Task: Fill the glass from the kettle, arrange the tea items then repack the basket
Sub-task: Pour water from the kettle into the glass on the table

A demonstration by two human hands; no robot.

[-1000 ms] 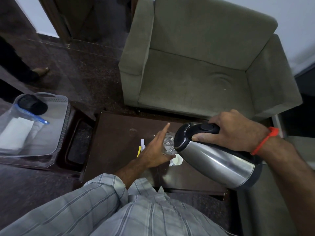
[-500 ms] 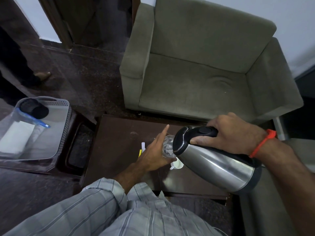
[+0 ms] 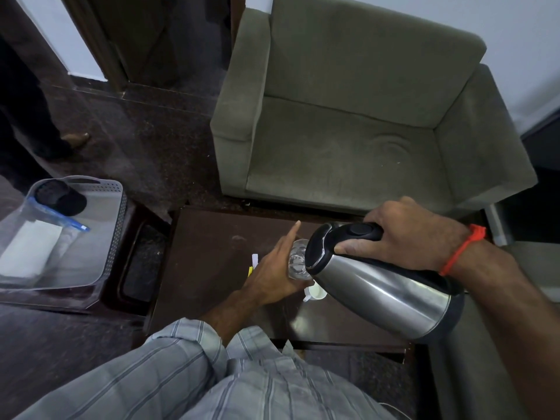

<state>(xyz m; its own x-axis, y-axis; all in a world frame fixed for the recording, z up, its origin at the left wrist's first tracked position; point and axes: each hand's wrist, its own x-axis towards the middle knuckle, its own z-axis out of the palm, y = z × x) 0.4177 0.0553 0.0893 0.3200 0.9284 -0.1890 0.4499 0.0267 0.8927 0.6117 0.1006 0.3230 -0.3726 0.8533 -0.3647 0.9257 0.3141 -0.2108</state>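
My right hand [image 3: 406,231] grips the black handle of a steel kettle [image 3: 378,286], tilted with its black lid end down and to the left over a clear glass [image 3: 297,262]. My left hand [image 3: 272,268] is wrapped around the glass, index finger pointing out, on the dark wooden table [image 3: 206,268]. A white cup [image 3: 316,294] shows partly under the kettle. Small white and yellow tea sachets [image 3: 253,263] lie just left of my left hand. At the left stands the grey basket [image 3: 116,219], holding a black round lid [image 3: 60,197] and a clear zip bag [image 3: 30,247] with white contents.
A green armchair [image 3: 363,131] stands right behind the table. The basket rests on a dark tray stand [image 3: 133,268] to the table's left. A person's leg and shoe [image 3: 72,140] are at the far left on the dark floor. A doorway opens at the top.
The kettle and both hands stay together over the glass, with almost no shift; the view has drifted slightly.
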